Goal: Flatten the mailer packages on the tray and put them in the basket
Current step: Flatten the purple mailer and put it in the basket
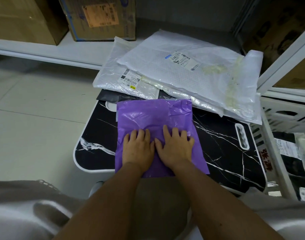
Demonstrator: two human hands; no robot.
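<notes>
A purple mailer (153, 115) lies on the black marble-pattern tray (222, 148), its near edge hanging over the tray's front rim. My left hand (138, 146) and my right hand (175, 144) press flat on its near half, side by side, fingers straight. Behind it two white bubble mailers are stacked, the upper one (191, 71) over the lower one (124, 78), and they cover a black mailer (112, 97). The white basket (276, 122) stands to the right of the tray with black and white packages (286, 149) inside.
Cardboard boxes (99, 16) sit on a low white shelf (44, 51) at the back left. A white shelf frame (286, 54) rises at the right. Pale tiled floor (35, 104) lies to the left of the tray. My knees fill the bottom of the view.
</notes>
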